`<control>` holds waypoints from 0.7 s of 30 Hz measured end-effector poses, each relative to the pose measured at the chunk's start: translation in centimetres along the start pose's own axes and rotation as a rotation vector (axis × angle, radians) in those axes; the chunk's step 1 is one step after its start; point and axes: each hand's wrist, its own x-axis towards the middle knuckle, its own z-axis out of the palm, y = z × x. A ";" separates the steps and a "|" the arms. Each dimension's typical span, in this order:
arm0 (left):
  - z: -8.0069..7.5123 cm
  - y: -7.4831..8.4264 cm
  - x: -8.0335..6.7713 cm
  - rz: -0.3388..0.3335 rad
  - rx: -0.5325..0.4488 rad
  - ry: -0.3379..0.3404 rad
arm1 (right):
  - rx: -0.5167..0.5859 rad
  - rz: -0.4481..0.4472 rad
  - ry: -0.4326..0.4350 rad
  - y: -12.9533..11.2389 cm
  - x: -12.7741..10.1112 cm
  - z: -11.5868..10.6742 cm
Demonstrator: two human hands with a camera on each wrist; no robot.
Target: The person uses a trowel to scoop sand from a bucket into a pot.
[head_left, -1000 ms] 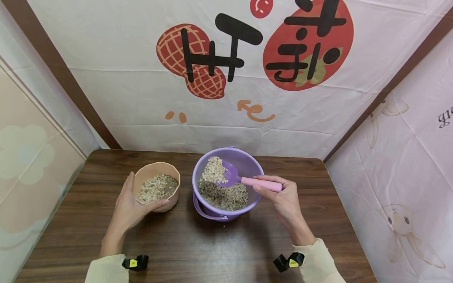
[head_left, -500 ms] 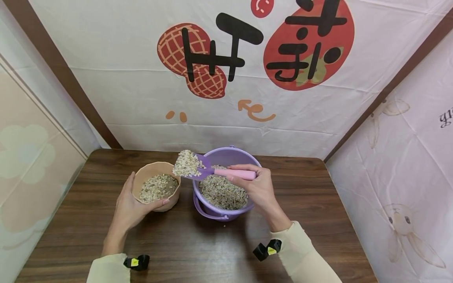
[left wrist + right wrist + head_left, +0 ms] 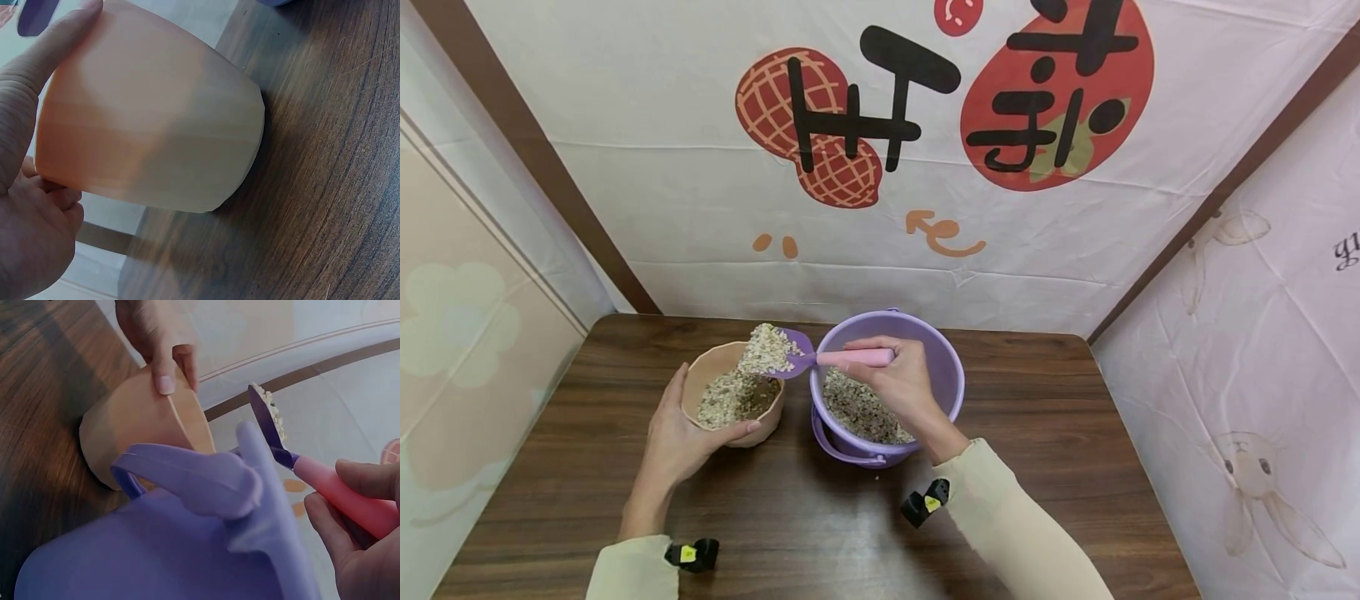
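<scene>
The scoop (image 3: 778, 357) has travelled left from over the bucket (image 3: 947, 375) and now hangs loaded above the cup (image 3: 730, 398). The right hand (image 3: 895, 385) grips its pink handle; the long axis runs left-right, blade pointing left. The left hand (image 3: 681, 433) wraps the cup on the table (image 3: 1075, 467).

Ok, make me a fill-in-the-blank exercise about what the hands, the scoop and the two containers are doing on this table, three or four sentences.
1. The left hand holds the peach-coloured ____ on the wooden table.
2. The right hand grips the scoop by its ____ handle.
3. The scoop, loaded with grain mix, is tipped over the ____.
4. The purple ____ stands to the right of the cup.

Missing words: cup; pink; cup; bucket
</scene>
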 end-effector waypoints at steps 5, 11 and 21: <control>0.0 0.1 0.0 0.000 -0.003 0.001 | -0.105 0.009 0.017 0.1 0.6 0.9; 0.0 0.0 0.0 0.002 -0.001 0.002 | -0.222 0.022 0.023 -0.2 1.0 1.9; 0.0 0.0 0.0 -0.003 0.007 -0.007 | -0.468 0.004 0.036 -0.9 1.5 3.3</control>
